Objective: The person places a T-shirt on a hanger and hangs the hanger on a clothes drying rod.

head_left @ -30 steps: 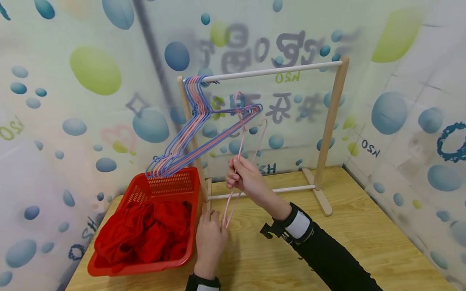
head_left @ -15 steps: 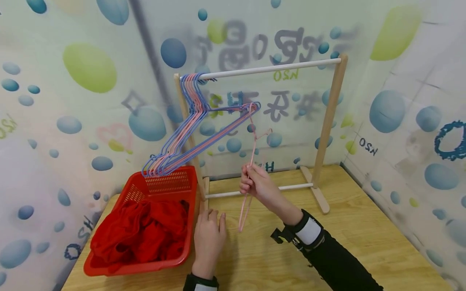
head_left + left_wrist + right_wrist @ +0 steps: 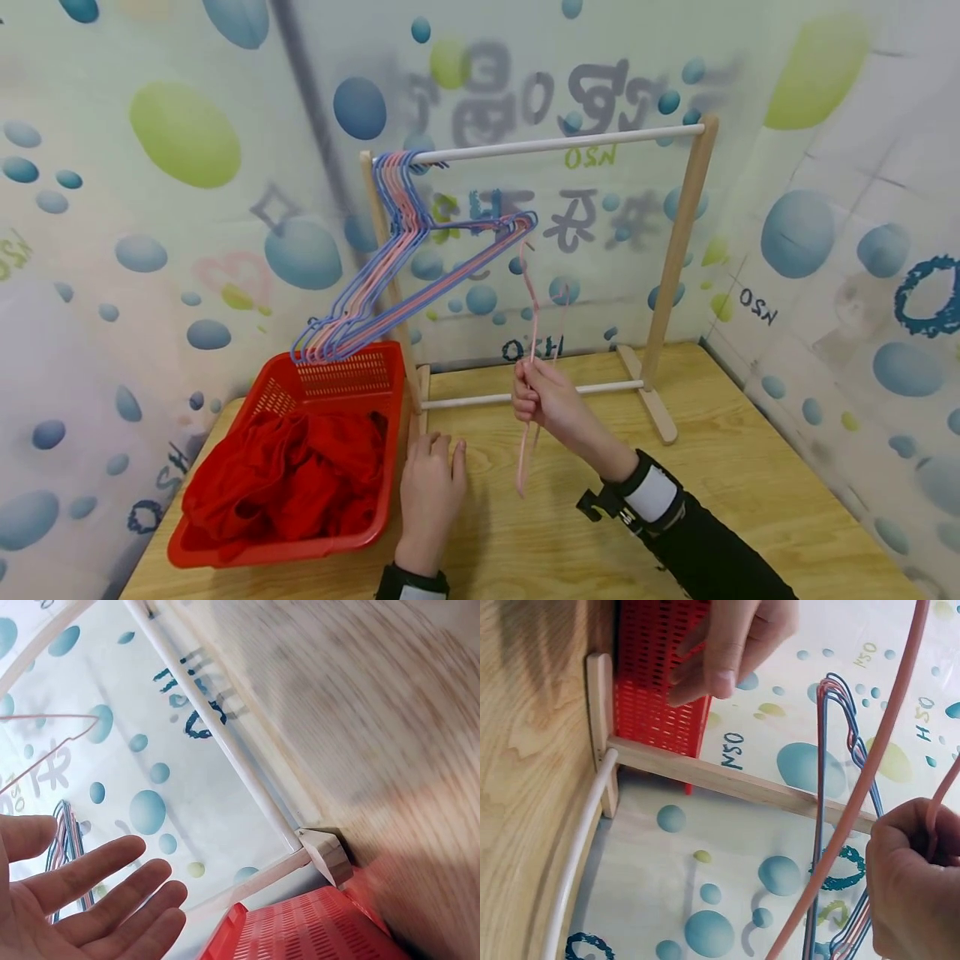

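My right hand (image 3: 551, 404) grips a pink wire hanger (image 3: 536, 317) in front of the rack, its fingers curled round the wire. The hanger is tilted nearly edge-on in the head view, with its narrow lower end below my fist. In the right wrist view its pink wire (image 3: 846, 817) crosses close to the camera. My left hand (image 3: 432, 500) is empty beside the red basket (image 3: 390, 492), over the table; the left wrist view shows its fingers (image 3: 112, 862) extended and slightly bent. Red cloth (image 3: 292, 475) lies heaped in the basket.
A wooden rack (image 3: 678, 258) with a white top rod (image 3: 555, 148) stands on the wood-grain table (image 3: 600, 517). Several blue and pink hangers (image 3: 405, 242) hang bunched at its left end, above the basket. A lower white rod (image 3: 465, 401) joins the rack's feet.
My right hand has moved right and slightly down with the pink hanger, away from my left hand. The hanger has turned in my grip. My left hand has stayed beside the basket.
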A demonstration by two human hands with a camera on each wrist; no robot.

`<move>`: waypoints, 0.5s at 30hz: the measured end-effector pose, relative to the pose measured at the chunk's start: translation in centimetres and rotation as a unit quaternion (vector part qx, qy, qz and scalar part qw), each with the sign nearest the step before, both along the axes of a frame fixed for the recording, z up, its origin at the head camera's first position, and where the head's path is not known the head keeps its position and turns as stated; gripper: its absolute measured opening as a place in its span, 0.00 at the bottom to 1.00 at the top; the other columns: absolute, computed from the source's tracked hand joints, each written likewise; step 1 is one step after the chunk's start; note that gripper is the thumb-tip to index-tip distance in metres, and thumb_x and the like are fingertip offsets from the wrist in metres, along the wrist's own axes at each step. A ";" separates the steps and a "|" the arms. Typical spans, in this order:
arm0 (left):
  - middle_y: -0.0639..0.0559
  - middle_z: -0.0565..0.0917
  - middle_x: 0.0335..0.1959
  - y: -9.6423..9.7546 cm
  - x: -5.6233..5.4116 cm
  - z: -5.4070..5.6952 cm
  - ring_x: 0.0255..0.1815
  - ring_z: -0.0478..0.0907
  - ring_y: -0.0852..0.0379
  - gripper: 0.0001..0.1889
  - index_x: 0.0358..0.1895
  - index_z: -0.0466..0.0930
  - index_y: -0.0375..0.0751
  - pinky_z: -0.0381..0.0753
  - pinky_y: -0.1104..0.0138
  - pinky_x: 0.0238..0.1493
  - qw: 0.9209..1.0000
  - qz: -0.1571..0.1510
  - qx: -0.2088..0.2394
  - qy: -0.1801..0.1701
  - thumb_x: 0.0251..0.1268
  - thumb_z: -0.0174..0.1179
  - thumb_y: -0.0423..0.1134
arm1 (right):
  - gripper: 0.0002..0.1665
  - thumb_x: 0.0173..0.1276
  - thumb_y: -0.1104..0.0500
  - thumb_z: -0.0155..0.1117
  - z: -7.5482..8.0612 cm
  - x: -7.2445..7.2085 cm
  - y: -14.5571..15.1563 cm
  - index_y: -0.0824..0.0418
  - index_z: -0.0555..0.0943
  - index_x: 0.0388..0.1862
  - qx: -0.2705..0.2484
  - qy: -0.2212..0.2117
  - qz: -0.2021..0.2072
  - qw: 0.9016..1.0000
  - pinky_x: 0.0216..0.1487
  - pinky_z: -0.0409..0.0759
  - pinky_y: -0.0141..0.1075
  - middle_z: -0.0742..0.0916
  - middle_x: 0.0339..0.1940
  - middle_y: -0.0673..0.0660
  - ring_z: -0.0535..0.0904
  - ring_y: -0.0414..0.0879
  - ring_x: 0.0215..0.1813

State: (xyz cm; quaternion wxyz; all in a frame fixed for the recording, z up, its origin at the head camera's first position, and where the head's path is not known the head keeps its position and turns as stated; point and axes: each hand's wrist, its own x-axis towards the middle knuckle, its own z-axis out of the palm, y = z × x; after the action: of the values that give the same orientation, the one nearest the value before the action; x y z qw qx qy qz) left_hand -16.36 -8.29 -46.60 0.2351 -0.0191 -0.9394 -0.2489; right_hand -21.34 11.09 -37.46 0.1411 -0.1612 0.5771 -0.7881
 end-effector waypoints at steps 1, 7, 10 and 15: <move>0.34 0.86 0.48 0.0 0.0 0.0 0.52 0.83 0.39 0.14 0.44 0.88 0.29 0.85 0.47 0.52 1.000 0.001 0.002 -0.005 0.72 0.66 0.41 | 0.17 0.89 0.57 0.27 -0.3 0.1 0.1 0.57 0.62 0.38 0.001 0.000 0.002 1.000 0.29 0.62 0.27 0.64 0.21 0.45 0.62 0.35 0.22; 0.34 0.86 0.48 -0.1 0.2 0.1 0.52 0.83 0.39 0.14 0.44 0.88 0.29 0.85 0.47 0.52 1.000 0.002 0.007 -0.016 0.72 0.66 0.40 | 0.17 0.89 0.57 0.28 -1.5 0.8 0.8 0.56 0.64 0.38 0.002 0.018 0.025 1.000 0.27 0.61 0.24 0.65 0.20 0.43 0.62 0.33 0.21; 0.33 0.86 0.48 -0.1 0.1 0.2 0.52 0.83 0.39 0.14 0.44 0.88 0.28 0.84 0.47 0.53 1.000 0.002 0.008 -0.008 0.71 0.66 0.40 | 0.17 0.89 0.55 0.29 -1.7 1.3 1.4 0.55 0.65 0.40 0.008 0.025 0.034 0.999 0.27 0.62 0.24 0.66 0.21 0.43 0.63 0.32 0.22; 0.33 0.86 0.48 -0.2 0.0 0.2 0.52 0.83 0.38 0.14 0.44 0.88 0.28 0.84 0.47 0.53 1.000 0.003 0.004 0.005 0.71 0.66 0.40 | 0.16 0.90 0.54 0.31 -1.8 2.0 2.3 0.55 0.65 0.41 0.015 0.037 0.046 0.998 0.27 0.58 0.26 0.67 0.21 0.42 0.62 0.32 0.22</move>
State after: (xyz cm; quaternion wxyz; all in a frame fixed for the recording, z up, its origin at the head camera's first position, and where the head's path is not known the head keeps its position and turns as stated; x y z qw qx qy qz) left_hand -16.37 -8.53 -46.36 0.2406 -0.0166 -0.9371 -0.2523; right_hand -19.29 13.43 -39.28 0.1580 -0.2151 0.5854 -0.7656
